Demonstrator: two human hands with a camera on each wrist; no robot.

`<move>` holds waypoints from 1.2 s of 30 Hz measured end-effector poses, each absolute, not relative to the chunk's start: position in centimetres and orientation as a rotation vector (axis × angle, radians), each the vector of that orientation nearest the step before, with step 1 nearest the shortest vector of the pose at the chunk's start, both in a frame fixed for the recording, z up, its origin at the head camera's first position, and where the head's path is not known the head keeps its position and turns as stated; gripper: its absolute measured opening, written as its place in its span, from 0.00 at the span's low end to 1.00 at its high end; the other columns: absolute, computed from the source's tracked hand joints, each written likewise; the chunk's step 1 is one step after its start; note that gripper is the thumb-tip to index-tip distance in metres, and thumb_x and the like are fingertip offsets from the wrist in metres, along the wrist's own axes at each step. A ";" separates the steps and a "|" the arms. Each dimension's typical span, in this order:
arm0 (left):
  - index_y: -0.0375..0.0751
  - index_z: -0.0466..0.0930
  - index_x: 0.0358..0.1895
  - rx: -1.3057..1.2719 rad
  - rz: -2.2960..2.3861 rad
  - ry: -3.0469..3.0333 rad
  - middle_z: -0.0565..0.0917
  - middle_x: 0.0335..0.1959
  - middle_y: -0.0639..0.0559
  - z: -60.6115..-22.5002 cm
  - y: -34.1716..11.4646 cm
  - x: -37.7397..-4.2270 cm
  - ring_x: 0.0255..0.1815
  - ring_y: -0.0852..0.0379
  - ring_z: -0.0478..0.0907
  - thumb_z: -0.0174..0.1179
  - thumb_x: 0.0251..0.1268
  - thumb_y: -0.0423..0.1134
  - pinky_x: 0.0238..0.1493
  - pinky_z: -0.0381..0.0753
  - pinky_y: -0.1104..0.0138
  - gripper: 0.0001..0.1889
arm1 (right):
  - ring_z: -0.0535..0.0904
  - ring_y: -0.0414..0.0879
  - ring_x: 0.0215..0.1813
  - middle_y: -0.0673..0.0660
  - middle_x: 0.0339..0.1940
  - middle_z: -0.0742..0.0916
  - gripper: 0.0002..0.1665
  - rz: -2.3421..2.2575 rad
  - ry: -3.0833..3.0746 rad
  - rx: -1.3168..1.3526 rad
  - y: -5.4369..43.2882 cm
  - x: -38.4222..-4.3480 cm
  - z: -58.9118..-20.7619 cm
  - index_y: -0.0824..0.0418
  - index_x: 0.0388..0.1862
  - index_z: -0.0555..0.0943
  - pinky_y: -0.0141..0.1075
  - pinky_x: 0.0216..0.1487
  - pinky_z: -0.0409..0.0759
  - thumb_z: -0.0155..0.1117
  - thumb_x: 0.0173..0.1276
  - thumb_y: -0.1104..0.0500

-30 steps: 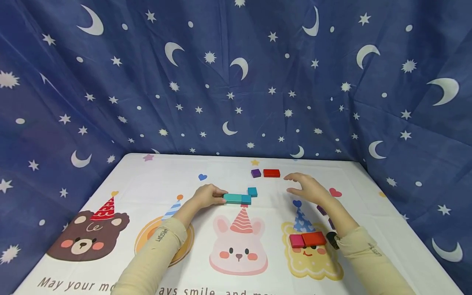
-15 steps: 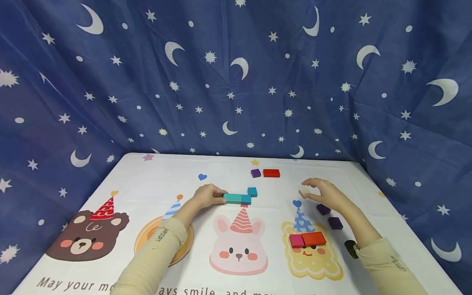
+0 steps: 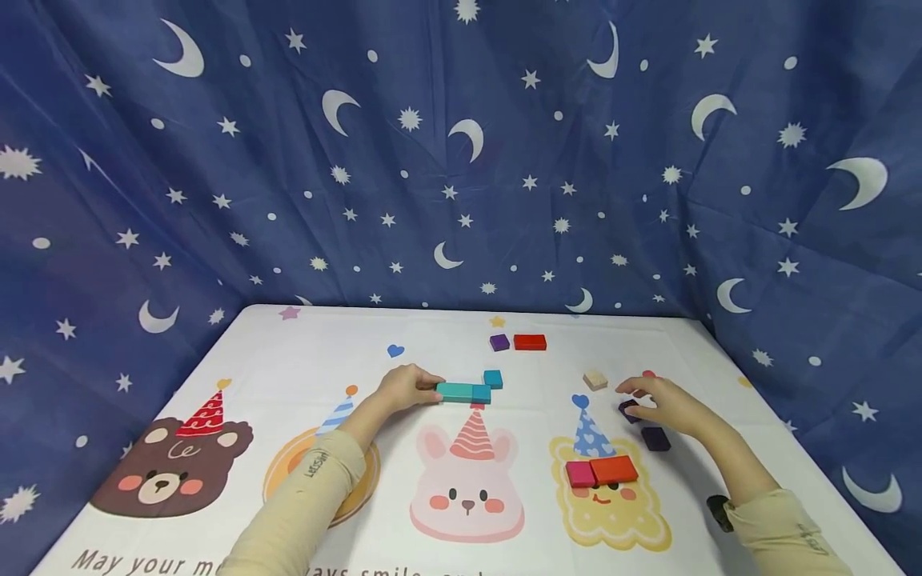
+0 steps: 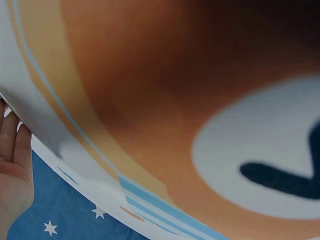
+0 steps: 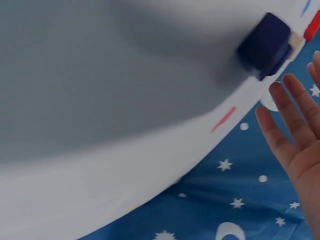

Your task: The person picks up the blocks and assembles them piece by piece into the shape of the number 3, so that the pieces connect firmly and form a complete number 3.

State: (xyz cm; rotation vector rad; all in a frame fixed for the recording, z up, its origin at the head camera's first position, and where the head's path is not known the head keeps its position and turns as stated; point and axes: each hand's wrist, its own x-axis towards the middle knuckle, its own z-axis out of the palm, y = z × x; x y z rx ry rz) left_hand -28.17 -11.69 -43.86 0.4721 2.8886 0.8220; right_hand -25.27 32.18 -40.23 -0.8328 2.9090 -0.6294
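In the head view, my left hand (image 3: pixel 408 388) pinches the left end of a long teal block (image 3: pixel 455 392) lying on the table. A blue square block (image 3: pixel 481 394) sits against that block's right end. Another blue square block (image 3: pixel 493 379) lies just behind. My right hand (image 3: pixel 666 402) hovers with parted fingers over a dark purple block (image 3: pixel 630 411), partly hiding it; nothing is in its grasp. A second dark purple block (image 3: pixel 655 438) lies nearer. Left of the right fingertips rests a beige block (image 3: pixel 595 380). The left wrist view shows only part of that hand.
A purple block (image 3: pixel 500 342) and a red block (image 3: pixel 530 342) lie near the back edge. A pink block (image 3: pixel 580 474) and an orange-red block (image 3: pixel 614 470) sit side by side front right. A starry blue curtain (image 3: pixel 446 160) rises behind the printed white tablecloth (image 3: pixel 346 340).
My right hand has moved right and nearer, away from the beige block, which now shows fully on the table. The left hand and teal block stay in place.
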 end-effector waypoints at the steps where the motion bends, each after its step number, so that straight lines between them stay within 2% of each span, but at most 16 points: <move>1: 0.48 0.83 0.51 0.465 0.827 2.888 0.85 0.49 0.50 -43.9 -11.7 -28.2 0.56 0.47 0.79 0.66 0.55 0.46 0.57 0.75 0.53 0.19 | 0.80 0.60 0.45 0.65 0.43 0.85 0.17 -0.641 2.891 -0.825 32.5 -25.2 -40.4 0.71 0.46 0.79 0.55 0.49 0.78 0.66 0.58 0.65; 11: 0.49 0.83 0.51 0.458 0.827 2.883 0.85 0.49 0.49 -43.9 -11.4 -28.0 0.55 0.47 0.79 0.66 0.56 0.47 0.57 0.75 0.53 0.19 | 0.82 0.59 0.40 0.66 0.40 0.84 0.15 -0.703 2.832 -0.856 35.6 -25.2 -42.2 0.74 0.43 0.78 0.51 0.45 0.81 0.66 0.56 0.68; 16: 0.48 0.83 0.51 0.463 0.838 2.891 0.85 0.48 0.49 -43.9 -11.3 -27.9 0.55 0.47 0.79 0.66 0.56 0.47 0.57 0.75 0.53 0.18 | 0.80 0.58 0.41 0.65 0.41 0.84 0.14 -0.737 2.806 -0.855 36.0 -25.2 -42.4 0.72 0.43 0.78 0.51 0.45 0.81 0.65 0.58 0.69; 25: 0.49 0.83 0.51 0.462 0.820 2.889 0.85 0.49 0.48 -43.9 -11.5 -27.9 0.56 0.46 0.79 0.66 0.55 0.46 0.58 0.74 0.53 0.18 | 0.80 0.54 0.40 0.63 0.38 0.84 0.23 -0.670 2.814 -0.700 35.1 -25.6 -42.1 0.71 0.53 0.75 0.49 0.44 0.82 0.65 0.58 0.67; 31: 0.48 0.83 0.51 0.479 0.813 2.889 0.85 0.49 0.48 -43.7 -11.5 -28.0 0.55 0.46 0.79 0.66 0.56 0.47 0.58 0.74 0.53 0.19 | 0.75 0.48 0.36 0.57 0.33 0.81 0.18 -0.596 2.822 -0.641 34.3 -26.0 -41.9 0.68 0.47 0.78 0.42 0.40 0.81 0.66 0.56 0.69; 36: 0.48 0.83 0.51 0.482 0.810 2.894 0.85 0.49 0.48 -43.8 -11.5 -28.0 0.55 0.47 0.79 0.66 0.56 0.47 0.58 0.74 0.53 0.19 | 0.74 0.48 0.36 0.57 0.32 0.80 0.17 -0.551 2.833 -0.595 34.0 -26.3 -41.9 0.68 0.45 0.78 0.43 0.41 0.80 0.67 0.54 0.70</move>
